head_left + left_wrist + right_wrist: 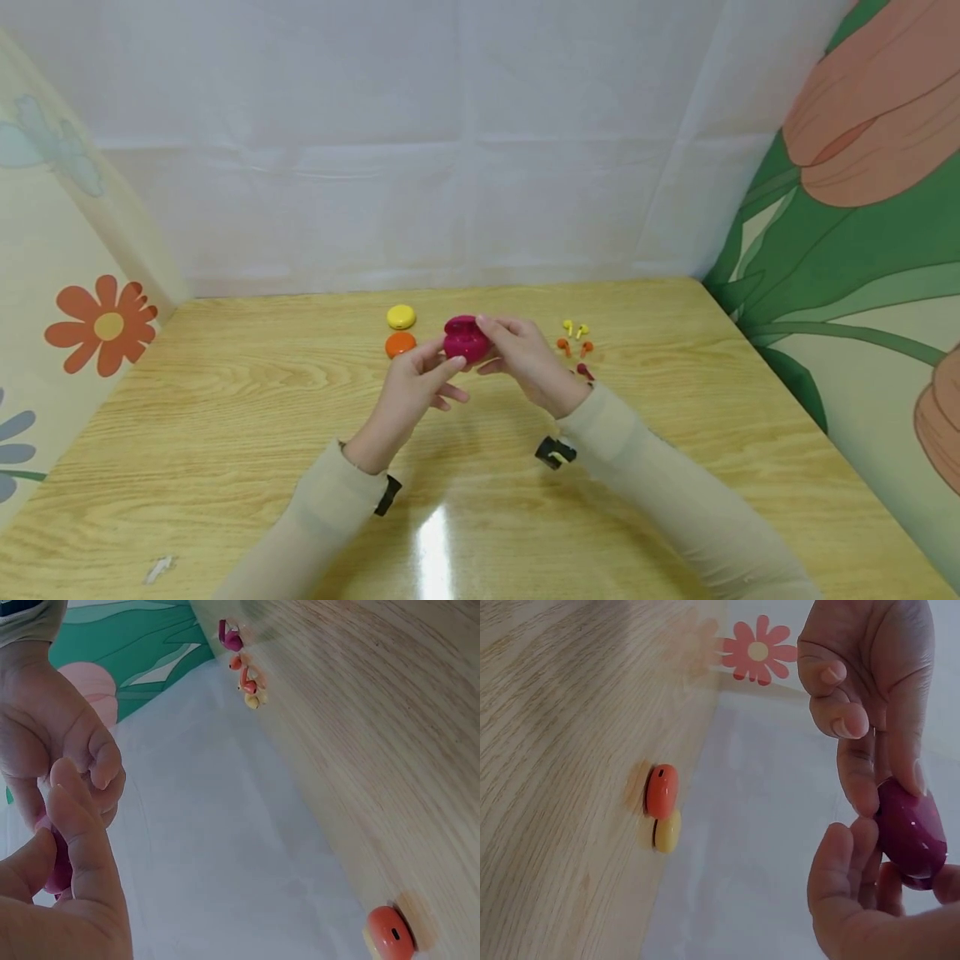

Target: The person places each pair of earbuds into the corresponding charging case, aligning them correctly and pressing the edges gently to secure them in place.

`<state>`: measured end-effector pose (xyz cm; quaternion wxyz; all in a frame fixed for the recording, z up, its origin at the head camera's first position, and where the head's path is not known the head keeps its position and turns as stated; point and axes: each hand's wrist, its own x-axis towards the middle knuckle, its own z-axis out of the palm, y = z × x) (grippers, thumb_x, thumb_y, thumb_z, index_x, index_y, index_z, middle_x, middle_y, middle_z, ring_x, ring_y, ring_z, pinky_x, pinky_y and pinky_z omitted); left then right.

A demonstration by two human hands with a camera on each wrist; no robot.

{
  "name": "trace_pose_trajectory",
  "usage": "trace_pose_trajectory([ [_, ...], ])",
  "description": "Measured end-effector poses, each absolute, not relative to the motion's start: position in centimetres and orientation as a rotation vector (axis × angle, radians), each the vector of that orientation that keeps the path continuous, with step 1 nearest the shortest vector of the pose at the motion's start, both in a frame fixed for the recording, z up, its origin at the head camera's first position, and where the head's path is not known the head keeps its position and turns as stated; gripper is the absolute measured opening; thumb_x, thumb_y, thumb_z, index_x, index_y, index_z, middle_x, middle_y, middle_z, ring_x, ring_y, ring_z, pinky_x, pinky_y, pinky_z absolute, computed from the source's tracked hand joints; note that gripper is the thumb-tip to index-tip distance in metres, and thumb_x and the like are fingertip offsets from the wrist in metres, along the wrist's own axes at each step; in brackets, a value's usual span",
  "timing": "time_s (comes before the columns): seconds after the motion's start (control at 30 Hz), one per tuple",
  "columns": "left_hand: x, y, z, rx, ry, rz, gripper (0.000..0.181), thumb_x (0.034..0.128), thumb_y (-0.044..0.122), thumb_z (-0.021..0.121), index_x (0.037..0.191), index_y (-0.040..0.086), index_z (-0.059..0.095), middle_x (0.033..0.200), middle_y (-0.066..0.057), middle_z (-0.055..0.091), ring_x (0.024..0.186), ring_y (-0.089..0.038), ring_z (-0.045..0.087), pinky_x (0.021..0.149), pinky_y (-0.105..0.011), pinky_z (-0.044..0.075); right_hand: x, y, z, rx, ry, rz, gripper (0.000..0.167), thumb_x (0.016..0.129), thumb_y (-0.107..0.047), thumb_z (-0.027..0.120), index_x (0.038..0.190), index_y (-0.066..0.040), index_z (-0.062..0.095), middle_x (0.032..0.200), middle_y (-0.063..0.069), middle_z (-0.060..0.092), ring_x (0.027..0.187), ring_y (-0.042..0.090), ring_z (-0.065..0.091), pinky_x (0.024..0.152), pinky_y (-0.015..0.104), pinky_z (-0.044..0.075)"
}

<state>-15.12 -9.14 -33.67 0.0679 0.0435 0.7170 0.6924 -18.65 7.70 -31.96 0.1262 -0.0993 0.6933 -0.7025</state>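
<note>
A glossy magenta earbud charging case (467, 347) is held above the table with its lid raised. My left hand (408, 385) grips the case's lower body between thumb and fingers. On the other side, my right hand (528, 358) pinches the case near its raised lid. In the right wrist view, the rounded side of the case (911, 832) shows between both hands. Fingers mostly cover the case (58, 862) in the left wrist view. A closed orange case (400, 343) lies just beyond my left hand, with a closed yellow case (401, 316) behind it.
Right of the hands lie yellow earbuds (582, 331), orange earbuds (587, 347) and magenta earbuds (585, 372), the last partly hidden by my right wrist in the head view. The wooden table (247, 392) meets a white sheet (360, 167) at its back edge.
</note>
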Motion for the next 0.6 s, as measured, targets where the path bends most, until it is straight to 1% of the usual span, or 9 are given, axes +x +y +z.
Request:
trace_pose_trajectory([
  [0.17,-15.2,-9.2,-33.7,0.112,2.155,2.097,0.041,0.0982,0.013,0.059,0.138,0.006,0.054,0.1,-0.015,0.067,0.062,-0.015,0.069,0.052,-0.022,0.05,-18.6,8.3,-31.4,-0.301,2.05,-1.987,0.042,0.104,-0.026,0.046,0.118,0.012,0.057,0.084,0.002,0.066,0.075,0.014,0.063,0.073,0.03,0.055],
  [0.3,-15.2,-9.2,-33.8,0.067,2.158,2.096,0.04,0.0976,0.013,0.06,0.137,0.007,0.055,0.098,-0.012,0.069,0.062,-0.016,0.069,0.051,-0.022,0.051,-18.7,9.3,-30.8,-0.258,2.09,-1.972,0.038,0.104,-0.027,0.047,0.114,0.009,0.057,0.084,0.003,0.064,0.075,0.013,0.063,0.073,0.03,0.055],
  [0.4,-15.2,-9.3,-33.8,0.048,2.161,2.086,0.039,0.0975,0.013,0.061,0.136,0.008,0.056,0.097,-0.01,0.069,0.062,-0.016,0.069,0.052,-0.023,0.051,-18.8,10.4,-30.8,-0.244,2.121,-1.964,0.038,0.104,-0.027,0.048,0.114,0.008,0.055,0.085,0.004,0.063,0.075,0.013,0.063,0.074,0.03,0.055],
  [0.47,-15.1,-9.3,-33.8,0.045,2.158,2.083,0.039,0.0975,0.014,0.061,0.136,0.008,0.056,0.098,-0.011,0.069,0.062,-0.016,0.069,0.052,-0.023,0.051,-18.8,11.1,-30.8,-0.249,2.14,-1.95,0.039,0.104,-0.028,0.047,0.115,0.009,0.054,0.086,0.005,0.062,0.076,0.013,0.064,0.076,0.031,0.055],
  [0.6,-15.0,-9.3,-33.8,0.052,2.146,2.086,0.04,0.0973,0.014,0.061,0.136,0.008,0.056,0.097,-0.011,0.069,0.062,-0.017,0.069,0.052,-0.023,0.051,-18.7,12.3,-30.9,-0.246,2.174,-1.935,0.041,0.104,-0.029,0.047,0.117,0.009,0.054,0.089,0.006,0.062,0.078,0.014,0.064,0.082,0.038,0.055],
])
